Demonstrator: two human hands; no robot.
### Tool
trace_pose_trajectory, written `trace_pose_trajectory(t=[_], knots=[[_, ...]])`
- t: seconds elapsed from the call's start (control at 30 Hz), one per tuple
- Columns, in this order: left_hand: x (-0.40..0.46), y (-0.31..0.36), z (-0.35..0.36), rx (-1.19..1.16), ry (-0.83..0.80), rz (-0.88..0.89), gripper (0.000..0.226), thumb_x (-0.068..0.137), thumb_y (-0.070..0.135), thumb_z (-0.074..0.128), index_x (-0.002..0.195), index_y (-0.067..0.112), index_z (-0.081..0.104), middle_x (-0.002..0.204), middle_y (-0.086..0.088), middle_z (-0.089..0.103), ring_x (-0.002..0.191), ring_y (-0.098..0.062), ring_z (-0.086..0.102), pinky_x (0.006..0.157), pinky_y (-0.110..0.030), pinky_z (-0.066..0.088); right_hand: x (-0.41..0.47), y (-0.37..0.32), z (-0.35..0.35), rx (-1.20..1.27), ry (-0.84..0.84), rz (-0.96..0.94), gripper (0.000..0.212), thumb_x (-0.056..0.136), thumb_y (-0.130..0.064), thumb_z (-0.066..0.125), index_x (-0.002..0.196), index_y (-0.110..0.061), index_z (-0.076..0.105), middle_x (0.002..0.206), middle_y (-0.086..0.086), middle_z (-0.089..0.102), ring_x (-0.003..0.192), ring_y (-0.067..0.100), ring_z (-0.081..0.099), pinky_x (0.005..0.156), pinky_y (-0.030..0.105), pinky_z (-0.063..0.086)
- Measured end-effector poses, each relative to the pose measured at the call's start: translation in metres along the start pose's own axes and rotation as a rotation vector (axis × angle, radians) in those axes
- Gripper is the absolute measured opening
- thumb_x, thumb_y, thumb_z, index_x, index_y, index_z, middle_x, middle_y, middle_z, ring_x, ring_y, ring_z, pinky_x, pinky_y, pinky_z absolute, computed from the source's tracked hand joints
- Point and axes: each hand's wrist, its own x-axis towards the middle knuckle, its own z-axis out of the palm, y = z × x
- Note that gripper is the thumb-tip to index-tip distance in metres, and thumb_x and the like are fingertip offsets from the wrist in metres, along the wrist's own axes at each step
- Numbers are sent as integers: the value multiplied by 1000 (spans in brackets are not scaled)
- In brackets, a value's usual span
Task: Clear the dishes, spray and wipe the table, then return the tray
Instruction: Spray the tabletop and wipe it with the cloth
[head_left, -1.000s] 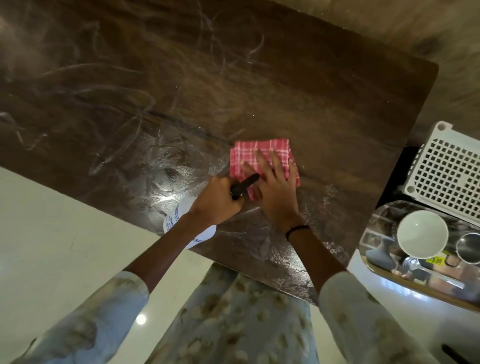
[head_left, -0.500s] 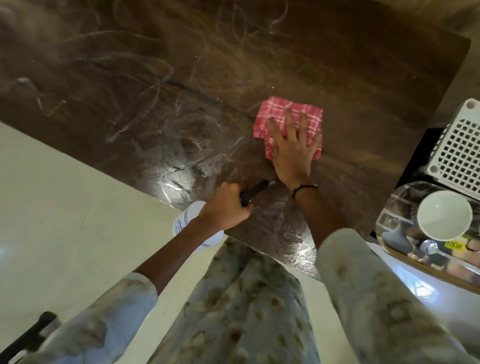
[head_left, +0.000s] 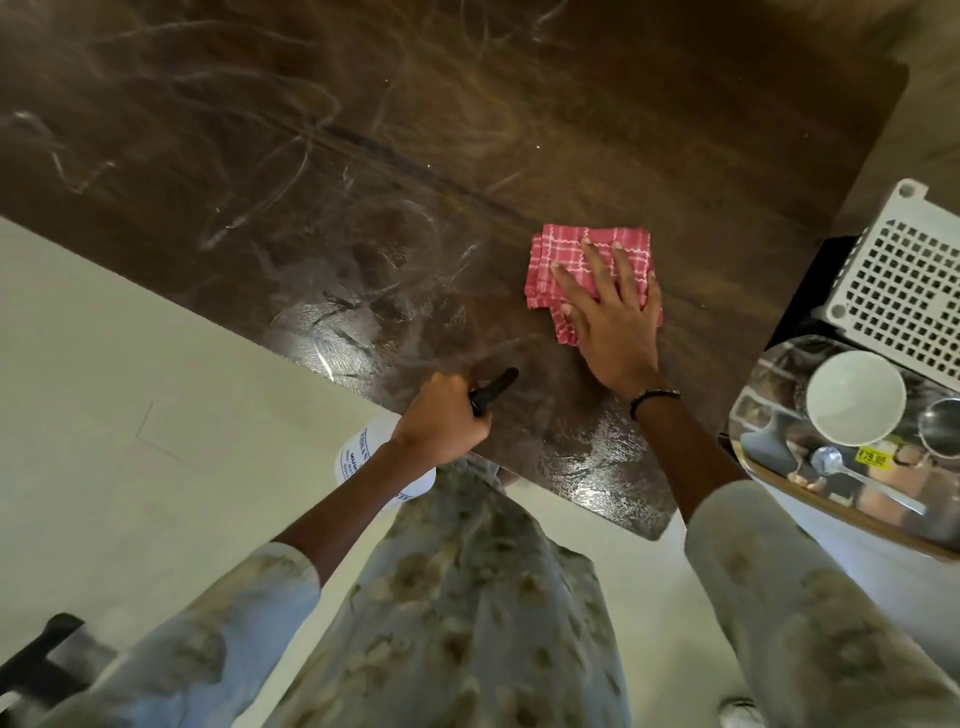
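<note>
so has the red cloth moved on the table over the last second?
Yes. The red cloth under the right hand has slid right, away from the left hand and toward the table's right edge by the white basket.

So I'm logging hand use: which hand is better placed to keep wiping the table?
The right hand: it lies flat on the red cloth on the table. The left hand grips the spray bottle.
</note>
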Motion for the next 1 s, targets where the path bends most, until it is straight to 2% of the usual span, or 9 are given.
trace_pose_trajectory(t=[0.1, 0.2, 0.3, 0.37, 0.53, 0.63, 0.7, 0.8, 1.0], knots=[[-3, -5, 1, -22, -11, 23, 25, 76, 11, 54, 96, 6, 68, 66, -24, 58, 70, -43, 59, 54, -39, 47, 1, 2, 1, -1, 6, -20, 50, 100, -33, 42, 147, -41, 25, 159, 0, 17, 146, 31, 11, 109, 66, 16], [-8, -9, -3, -51, 5, 19, 38, 78, 8, 54, 113, 16, 67, 70, -21, 63, 72, -36, 59, 58, -38, 49, 1, 1, 3, 9, 20, -9, 50, 100, -31, 43, 146, -41, 27, 159, 0, 18, 146, 32, 11, 108, 67, 16], [-12, -10, -9, -79, 36, -48, 12, 78, 5, 55, 77, 9, 66, 55, -14, 52, 68, -36, 56, 54, -40, 44, 2, -17, 7, 26, 41, 72, 50, 99, -29, 45, 145, -40, 30, 159, 1, 19, 146, 33, 12, 106, 69, 16], [-13, -11, -10, -104, 57, -67, 25, 79, 6, 55, 57, 15, 47, 47, -4, 39, 59, -39, 52, 49, -35, 35, 2, -38, 11, 58, 52, 112, 51, 98, -27, 46, 145, -40, 31, 159, 1, 18, 146, 33, 12, 106, 69, 13], [-17, -15, -11, -148, 74, -62, 16, 78, 13, 57, 64, 10, 51, 48, 2, 38, 52, -39, 47, 52, -30, 32, -29, -90, 28, 84, 50, -109, 63, 86, -26, 58, 144, -37, 35, 157, 3, 24, 145, 34, 16, 107, 65, 12], [-18, -16, -11, -153, 80, -16, 26, 74, 21, 55, 86, 1, 65, 48, 3, 38, 45, -26, 38, 52, -29, 32, -73, -85, 37, 14, -1, -290, 50, 87, -38, 55, 136, -36, 47, 157, 1, 24, 145, 31, 15, 110, 61, 11], [-21, -16, -12, -144, 76, -26, 21, 74, 21, 55, 80, 2, 61, 47, -7, 38, 45, -29, 42, 50, -30, 32, -94, -61, 39, -70, -22, -370, 50, 90, -46, 52, 138, -36, 44, 157, 1, 26, 144, 30, 20, 110, 60, 16], [-26, -14, -10, -145, 112, -19, 22, 79, 9, 58, 63, 17, 46, 56, -21, 51, 66, -43, 55, 54, -38, 42, -96, -26, 32, -159, 10, -302, 56, 90, -43, 58, 142, -35, 39, 152, 5, 35, 138, 34, 33, 106, 61, 24], [-35, -25, -2, -177, 126, -29, 26, 78, 8, 57, 58, 19, 44, 47, 1, 39, 53, -42, 44, 51, -26, 32, -51, -62, 22, 9, 41, 61, 53, 95, -28, 46, 145, -35, 33, 157, 5, 23, 144, 35, 18, 104, 68, 18]])
